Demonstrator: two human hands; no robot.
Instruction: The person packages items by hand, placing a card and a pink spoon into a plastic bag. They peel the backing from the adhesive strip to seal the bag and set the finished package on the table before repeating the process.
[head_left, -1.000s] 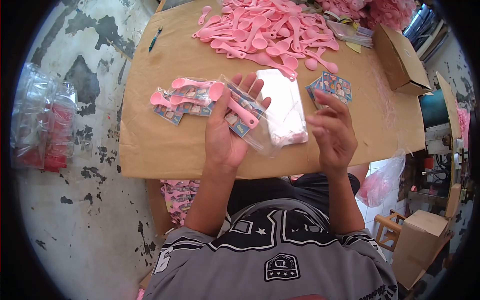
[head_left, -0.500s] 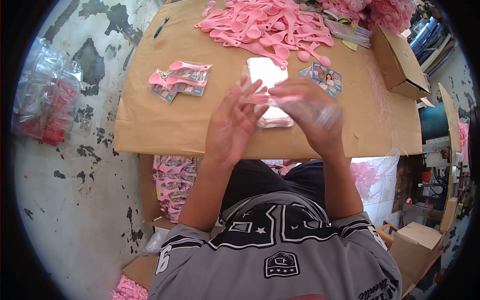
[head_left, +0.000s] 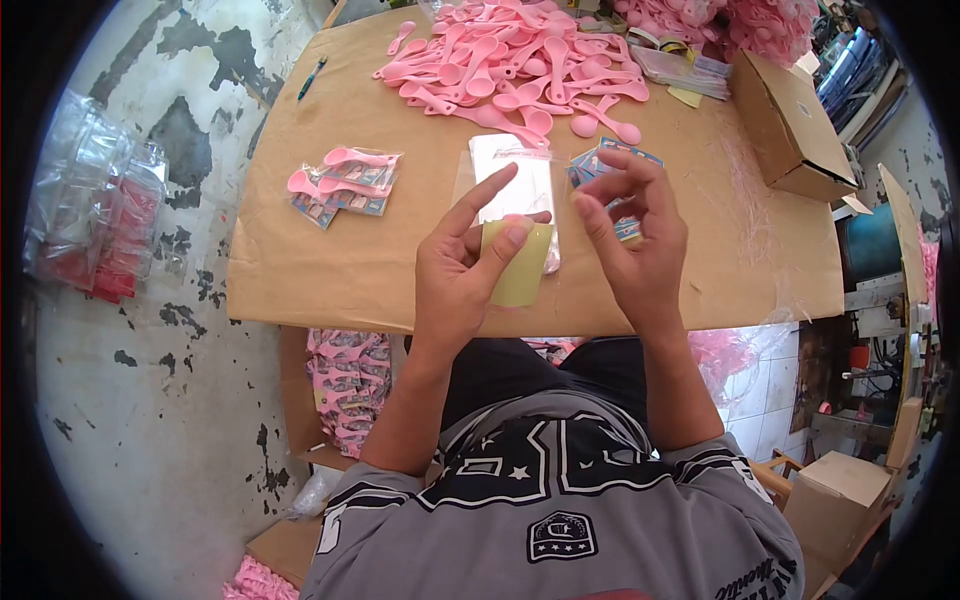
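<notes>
Grey short-sleeved T-shirt (head_left: 600, 545) with black-and-white lettering, and black shorts (head_left: 520, 368).

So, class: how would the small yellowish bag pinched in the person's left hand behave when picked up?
Probably very light: the left hand holds the bag with just thumb and a fingertip. Likely thin and floppy, since it hangs below that pinch. Perhaps slippery, like the shiny stack of bags behind it.
</notes>
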